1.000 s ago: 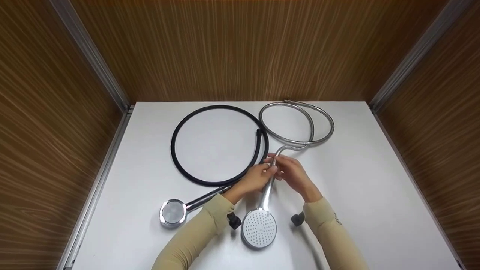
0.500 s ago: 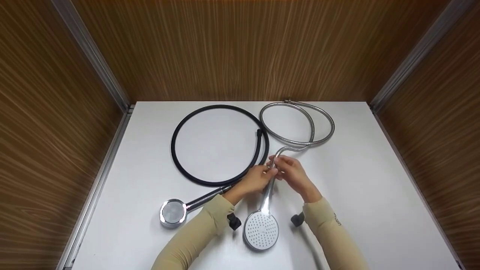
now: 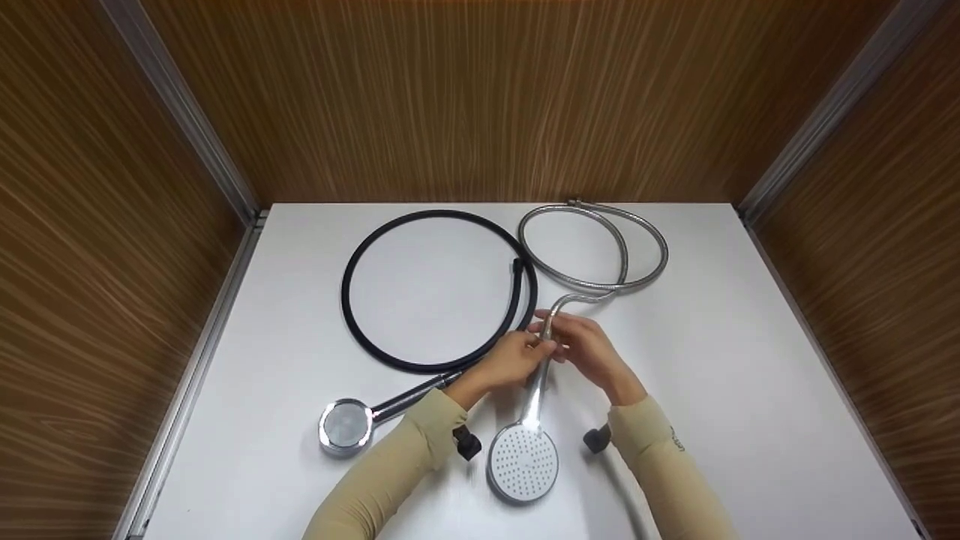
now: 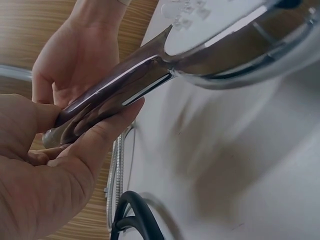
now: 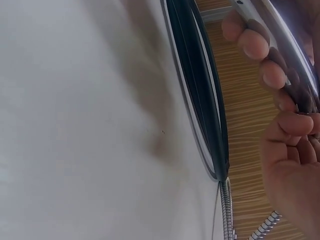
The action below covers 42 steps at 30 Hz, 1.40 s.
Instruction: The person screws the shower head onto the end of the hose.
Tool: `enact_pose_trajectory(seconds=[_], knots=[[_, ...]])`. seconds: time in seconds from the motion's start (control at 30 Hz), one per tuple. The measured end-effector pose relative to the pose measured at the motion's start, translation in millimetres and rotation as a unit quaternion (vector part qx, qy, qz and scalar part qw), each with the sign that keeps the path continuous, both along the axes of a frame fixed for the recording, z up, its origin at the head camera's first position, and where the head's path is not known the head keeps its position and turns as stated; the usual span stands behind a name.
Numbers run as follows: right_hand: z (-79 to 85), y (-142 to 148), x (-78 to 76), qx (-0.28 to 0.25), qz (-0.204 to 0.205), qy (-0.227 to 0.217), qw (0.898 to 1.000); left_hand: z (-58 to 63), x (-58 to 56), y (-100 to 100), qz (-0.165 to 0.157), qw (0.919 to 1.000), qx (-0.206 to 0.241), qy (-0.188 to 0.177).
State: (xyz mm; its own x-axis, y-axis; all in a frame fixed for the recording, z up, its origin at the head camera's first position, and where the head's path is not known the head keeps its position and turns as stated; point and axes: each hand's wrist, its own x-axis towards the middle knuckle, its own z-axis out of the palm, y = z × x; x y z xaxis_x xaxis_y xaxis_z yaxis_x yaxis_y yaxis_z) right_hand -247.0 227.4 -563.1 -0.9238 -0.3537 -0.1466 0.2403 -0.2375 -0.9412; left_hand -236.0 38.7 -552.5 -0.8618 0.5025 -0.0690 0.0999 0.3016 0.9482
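Note:
A chrome hand shower with a round white spray face is held by its handle in my left hand. The handle slants away from me, above the table. At its far end my right hand pinches the end of a silver metal shower hose, where hose and handle meet. Fingers hide the joint itself, so I cannot tell how the two are fitted. In the left wrist view the chrome handle lies across the left fingers. The right wrist view has both hands close together on it.
A second shower head, with a dark handle, lies on the white table at left. A black hose is looped behind it. The silver hose's coil lies at the back right. Wood-grain panels surround the table.
The chrome shower head has swung slightly to the right and toward me. My right fingers have shifted their hold round the hose end, while my left hand stays almost still.

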Motion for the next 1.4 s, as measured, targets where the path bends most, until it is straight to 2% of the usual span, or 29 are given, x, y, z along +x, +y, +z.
enact_pose_trajectory(seconds=[0.1,0.3,0.4,0.53,0.67,0.77,0.9,1.2,1.4], knots=[[-0.2,-0.1,1.0,0.007,-0.005,0.015,1.0,-0.2,0.1,-0.1,0.003,1.0,0.0,-0.004],[0.7,-1.9,1.3,0.085,-0.038,0.044,0.995,-2.6,-0.2,0.2,0.008,0.9999,0.001,-0.011],[0.3,-3.5,0.8,0.102,-0.057,0.044,0.992,-2.0,0.1,0.5,0.011,0.9999,-0.008,-0.006],[-2.2,-5.2,0.2,0.089,-0.066,0.038,0.993,-0.5,0.9,0.7,0.012,0.9997,-0.021,0.004],[-2.2,-4.0,-0.3,0.085,-0.04,0.037,0.995,0.4,0.7,0.5,-0.001,0.9997,-0.022,0.009],[-0.6,-3.1,-1.0,0.065,-0.018,0.026,0.997,0.9,0.5,0.2,-0.01,0.9999,0.0,-0.013],[1.1,-1.0,-1.2,0.04,-0.01,0.01,0.999,0.3,0.0,0.8,-0.011,0.9988,0.021,-0.042],[-0.9,1.3,1.1,0.057,-0.017,0.036,0.998,-1.3,0.2,2.7,-0.007,0.9999,-0.003,-0.016],[-1.9,-0.3,2.0,0.08,-0.033,0.048,0.995,-0.8,1.0,3.4,-0.004,0.9999,-0.005,-0.013]])
